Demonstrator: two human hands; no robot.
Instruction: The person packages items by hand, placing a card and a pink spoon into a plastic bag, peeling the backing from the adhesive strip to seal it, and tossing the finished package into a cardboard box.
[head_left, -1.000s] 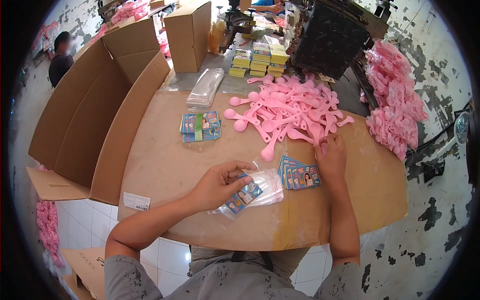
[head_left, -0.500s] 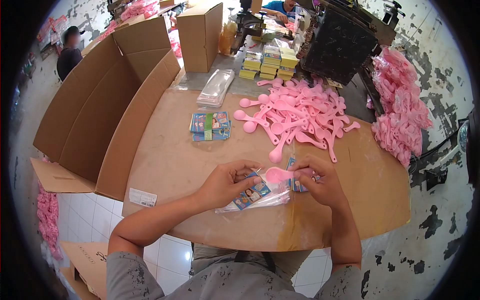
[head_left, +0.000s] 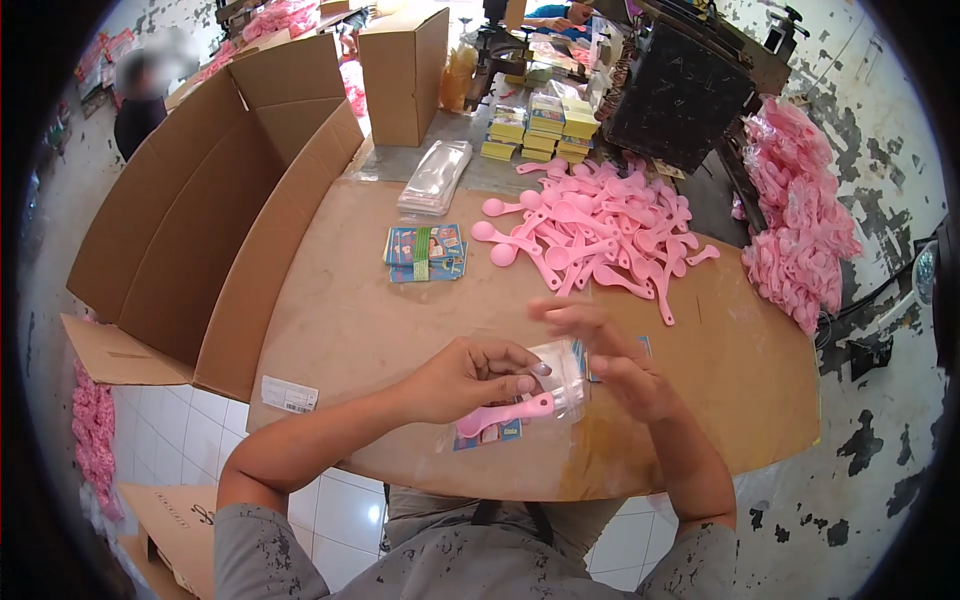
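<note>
My left hand (head_left: 478,382) is closed, thumb and fingertips pinching a clear plastic bag (head_left: 566,372). Just below those fingers is a pink measuring spoon (head_left: 508,412), its bowl to the left and its handle to the right. A blue printed card (head_left: 490,436) shows partly beneath the spoon; card and spoon overlap the bag in this view. My right hand (head_left: 612,362), slightly blurred, is raised with fingers apart and holds nothing. It partly hides more blue cards (head_left: 643,346) on the cardboard-covered table (head_left: 400,340).
Loose pink spoons (head_left: 600,225) are heaped ahead. Farther left lie a banded card bundle (head_left: 424,252) and clear bags (head_left: 436,178). Yellow-edged card stacks (head_left: 545,125) stand behind. A big open carton (head_left: 190,230) borders the left, bagged spoons (head_left: 800,220) the right. Another person (head_left: 138,118) is far left.
My right hand has let go of the pink spoon and lifted away, opening. The spoon now lies over the card below my left hand, which has shifted its grip on the bag.
</note>
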